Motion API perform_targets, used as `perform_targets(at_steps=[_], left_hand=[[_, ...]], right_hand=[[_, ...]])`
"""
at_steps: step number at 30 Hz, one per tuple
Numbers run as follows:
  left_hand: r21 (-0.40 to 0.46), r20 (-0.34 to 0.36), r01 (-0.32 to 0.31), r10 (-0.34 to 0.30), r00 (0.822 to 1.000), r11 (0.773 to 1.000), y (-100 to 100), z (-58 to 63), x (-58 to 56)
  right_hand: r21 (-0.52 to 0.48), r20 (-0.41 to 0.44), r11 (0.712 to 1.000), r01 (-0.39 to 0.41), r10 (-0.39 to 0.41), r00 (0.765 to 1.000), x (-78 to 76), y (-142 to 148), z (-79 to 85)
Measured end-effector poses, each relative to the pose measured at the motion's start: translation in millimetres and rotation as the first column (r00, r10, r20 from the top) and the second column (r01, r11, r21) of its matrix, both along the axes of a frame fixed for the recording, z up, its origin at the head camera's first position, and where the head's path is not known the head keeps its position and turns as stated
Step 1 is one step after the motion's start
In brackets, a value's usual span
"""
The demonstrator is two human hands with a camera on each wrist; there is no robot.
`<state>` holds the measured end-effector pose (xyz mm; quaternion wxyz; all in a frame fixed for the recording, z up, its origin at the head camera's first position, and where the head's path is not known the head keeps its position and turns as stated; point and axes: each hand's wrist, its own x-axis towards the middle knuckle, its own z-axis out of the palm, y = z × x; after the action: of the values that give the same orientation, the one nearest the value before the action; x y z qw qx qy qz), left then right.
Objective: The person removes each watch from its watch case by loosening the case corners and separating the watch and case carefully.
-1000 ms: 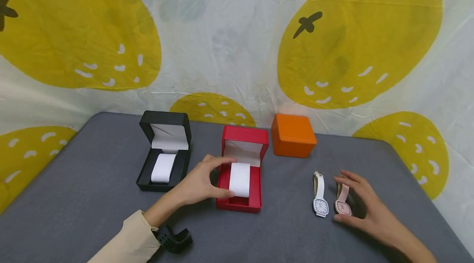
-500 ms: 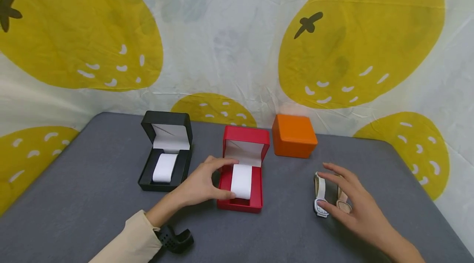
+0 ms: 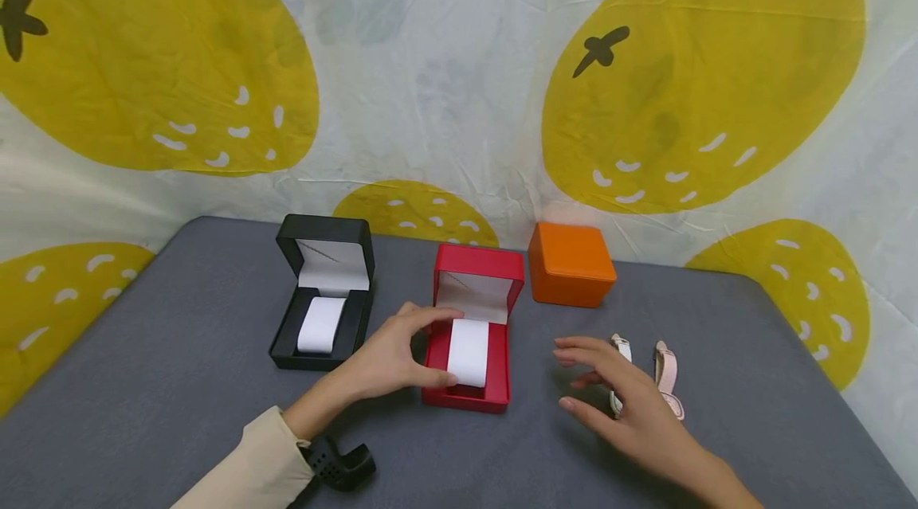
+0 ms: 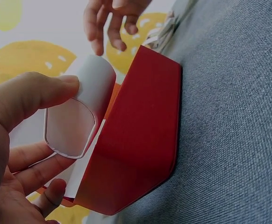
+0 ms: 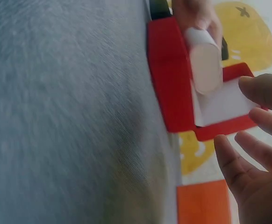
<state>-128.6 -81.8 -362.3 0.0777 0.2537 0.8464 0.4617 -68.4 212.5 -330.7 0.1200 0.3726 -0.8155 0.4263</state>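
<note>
Grey surface (image 3: pixel 165 366) before yellow-patterned backdrop (image 3: pixel 445 63), left hand (image 3: pixel 394 350) in a pinch on a white cushion (image 3: pixel 468 354), right hand (image 3: pixel 631 401) loosely spread

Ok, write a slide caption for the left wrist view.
Left hand pinches a white cushion at an open red box; the right hand hovers in the background.

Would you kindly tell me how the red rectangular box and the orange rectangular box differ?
The red rectangular box stands open; the orange rectangular box is closed. The left hand holds a white rounded cushion at the red box; no hand touches the orange box. Both rest on the grey fabric-covered table.
</note>
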Motion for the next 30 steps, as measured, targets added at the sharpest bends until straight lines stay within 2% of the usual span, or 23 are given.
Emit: perform_targets(at_steps=[4, 15, 23, 30], left_hand=[[-0.005, -0.002, -0.006, 0.006, 1.000, 1.000, -0.6, 0.4, -0.1], [0.000, 0.008, 0.002, -0.002, 1.000, 1.000, 0.2, -1.0, 0.5], [-0.009, 0.020, 0.003, -0.003, 1.000, 1.000, 1.5, -3.1, 1.1], [-0.023, 0.022, 0.004, -0.004, 1.000, 1.000, 2.4, -4.5, 1.3]], right_hand=[[-0.038, 0.035, 0.999, -0.024, 0.026, 0.999, -2.2, -10.5, -2.5], [-0.057, 0.170, 0.998, -0.017, 0.027, 0.985, -8.2, -30.5, -14.5], [-0.061, 0.216, 0.996, -0.070, 0.082, 0.973, -13.2, -40.7, -26.0], [-0.079, 0.274, 0.995, -0.055, 0.074, 0.959, -11.9, -43.7, -31.6]])
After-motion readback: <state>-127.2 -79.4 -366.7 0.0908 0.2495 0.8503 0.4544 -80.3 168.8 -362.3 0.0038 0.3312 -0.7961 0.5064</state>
